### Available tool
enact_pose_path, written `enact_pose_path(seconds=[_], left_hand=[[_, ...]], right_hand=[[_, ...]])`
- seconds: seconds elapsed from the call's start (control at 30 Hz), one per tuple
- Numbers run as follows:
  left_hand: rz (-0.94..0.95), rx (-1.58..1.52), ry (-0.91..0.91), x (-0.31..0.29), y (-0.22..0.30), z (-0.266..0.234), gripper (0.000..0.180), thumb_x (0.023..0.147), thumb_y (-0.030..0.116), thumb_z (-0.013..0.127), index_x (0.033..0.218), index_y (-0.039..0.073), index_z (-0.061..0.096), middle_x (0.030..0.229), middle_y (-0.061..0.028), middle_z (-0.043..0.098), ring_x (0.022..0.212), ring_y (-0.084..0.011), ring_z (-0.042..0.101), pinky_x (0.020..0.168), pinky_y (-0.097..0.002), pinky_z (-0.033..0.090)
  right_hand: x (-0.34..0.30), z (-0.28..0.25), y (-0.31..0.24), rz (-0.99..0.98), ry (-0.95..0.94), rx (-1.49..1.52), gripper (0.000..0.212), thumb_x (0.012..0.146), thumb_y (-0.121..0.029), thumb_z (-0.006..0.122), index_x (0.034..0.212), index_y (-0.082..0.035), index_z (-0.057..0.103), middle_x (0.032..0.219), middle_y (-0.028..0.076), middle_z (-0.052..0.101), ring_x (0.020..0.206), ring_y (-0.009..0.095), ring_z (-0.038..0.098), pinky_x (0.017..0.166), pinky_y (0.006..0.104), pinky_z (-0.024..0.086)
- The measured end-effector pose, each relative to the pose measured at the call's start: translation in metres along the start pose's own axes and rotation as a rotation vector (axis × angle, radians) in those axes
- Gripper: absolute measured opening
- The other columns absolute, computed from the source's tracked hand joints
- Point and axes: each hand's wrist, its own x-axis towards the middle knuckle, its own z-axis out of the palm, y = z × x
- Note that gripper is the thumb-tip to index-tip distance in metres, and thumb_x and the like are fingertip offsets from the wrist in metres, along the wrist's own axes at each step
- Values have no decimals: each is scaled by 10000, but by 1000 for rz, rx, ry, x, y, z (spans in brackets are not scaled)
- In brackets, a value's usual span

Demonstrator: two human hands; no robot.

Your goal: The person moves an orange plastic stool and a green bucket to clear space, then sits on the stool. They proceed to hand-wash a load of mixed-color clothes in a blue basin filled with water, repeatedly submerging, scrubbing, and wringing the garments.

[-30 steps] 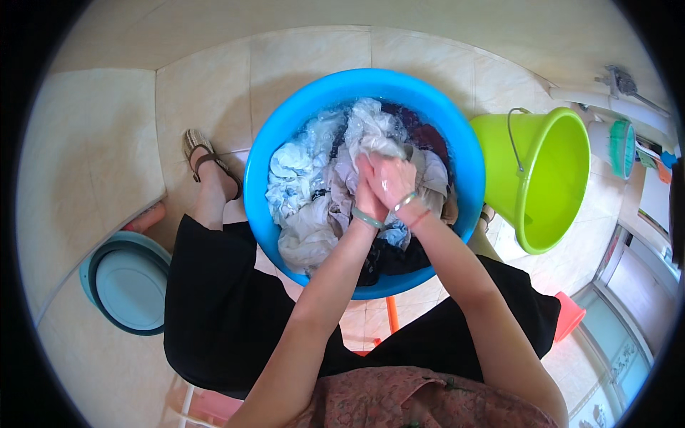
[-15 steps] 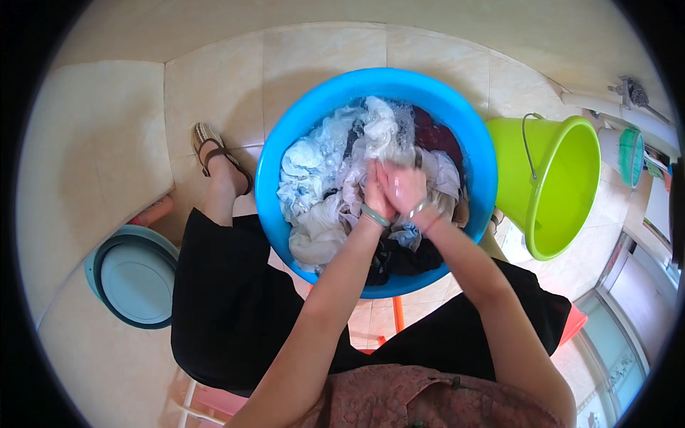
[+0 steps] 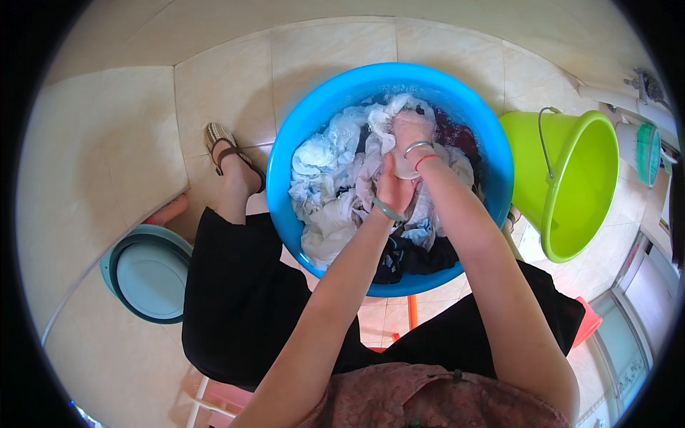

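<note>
A round blue basin [image 3: 284,214] holds water and a heap of wet laundry. My left hand [image 3: 396,187], with a green bangle at its wrist, is closed on a wet white cloth [image 3: 408,167] near the middle of the basin. Just beyond it, my right hand [image 3: 414,130] presses down on the far part of the same cloth, its fingers curled and partly hidden in suds. Pale garments [image 3: 325,153] lie at the left, a dark red garment [image 3: 455,132] at the far right, and a black garment [image 3: 421,258] at the near side.
A lime-green bucket [image 3: 524,153] lies tilted at the right, its handle raised. At the left, a grey-blue basin [image 3: 150,282] leans by the wall. My legs straddle the blue basin, under which an orange leg [image 3: 412,312] shows. A tiled wall [image 3: 107,143] stands at the left.
My right hand has slid forward, away from me, over the cloth, while my left hand stays nearer. Earlier both were pressed together. The whole view has shifted slightly.
</note>
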Motion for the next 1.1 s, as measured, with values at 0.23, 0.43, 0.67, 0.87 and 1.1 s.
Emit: enact_pose_path(seconds=[0.23,0.43,0.67,0.87,1.1], left_hand=[[-99,-200,-418,4,8,-64,459,971,465,382,1246,124,518,1183,-72,581,1076,-231,549,968,-390,417],[-80,-52,197,-5,4,-23,429,943,489,433,1131,128,569,1110,-54,607,1023,-229,564,919,-364,440],[-16,-128,13,2,1,-5,557,973,485,343,1346,77,411,1334,-90,506,1227,-264,475,1041,-406,360],[-43,-48,56,4,6,-15,540,969,489,352,1333,97,433,1338,-71,498,1219,-242,475,1029,-385,369],[-70,83,100,-2,9,-16,549,962,493,367,1305,79,473,1243,-99,560,1115,-262,531,994,-397,396]], right_hand=[[-115,9,-22,-145,219,173,267,911,-301,490,741,-108,562,611,131,619,544,319,635,479,442,503],[-109,22,-13,-108,333,147,257,877,-292,536,710,-107,597,591,142,608,508,309,616,476,416,501],[-4,15,-7,81,34,131,211,827,-293,586,846,-111,691,791,154,673,737,293,678,602,421,536],[-33,3,-7,-107,-131,-35,210,827,-327,593,869,-142,683,775,156,673,719,330,668,604,434,535],[-138,16,-11,-88,271,329,282,887,-309,522,711,-98,584,631,151,624,540,333,628,496,441,510]])
